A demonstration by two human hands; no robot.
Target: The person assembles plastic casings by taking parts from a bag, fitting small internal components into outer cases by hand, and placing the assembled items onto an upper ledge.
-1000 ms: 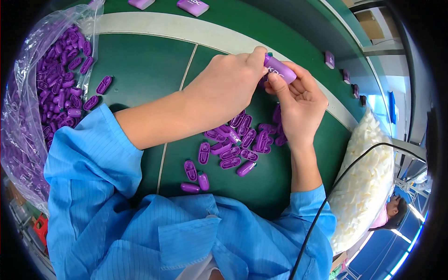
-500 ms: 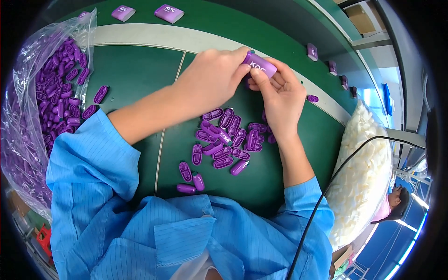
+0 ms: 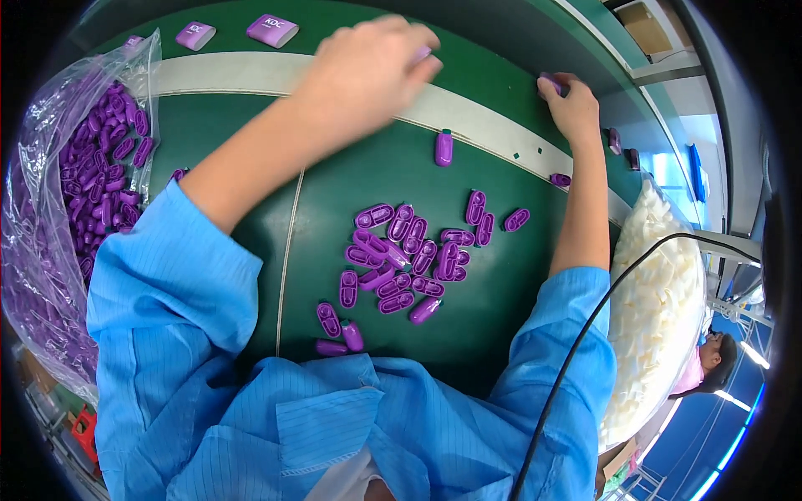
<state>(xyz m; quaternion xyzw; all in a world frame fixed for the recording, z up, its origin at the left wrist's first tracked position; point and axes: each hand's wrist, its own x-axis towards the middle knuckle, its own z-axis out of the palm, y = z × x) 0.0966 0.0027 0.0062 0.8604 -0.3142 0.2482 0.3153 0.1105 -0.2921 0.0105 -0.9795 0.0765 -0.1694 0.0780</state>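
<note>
My left hand (image 3: 368, 71), blurred by motion, is over the far green strip with fingers and thumb closed on a light purple plastic case (image 3: 421, 55), mostly hidden. Farther right, my right hand (image 3: 571, 108) has its fingertips closed on another purple case (image 3: 550, 80) at the far strip's edge. Between the hands, on the near bench, lies a purple piece with a dark green tip (image 3: 444, 149). Nearer me is a loose pile of hollow purple plastic shells (image 3: 393, 255). A few purple pieces (image 3: 352, 336) lie at its near left.
A clear plastic bag (image 3: 109, 184) full of purple shells stands at left. Two printed purple cases (image 3: 272, 31) lie at the far left. At right are a bulging bag of cream-coloured pieces (image 3: 656, 326) and a black cable (image 3: 576, 351). Another person (image 3: 710, 359) is beyond.
My hands have parted from the one case both held. The left moved up and left with a light purple case; the right reached far right to a case there. The green-tipped purple piece is now uncovered.
</note>
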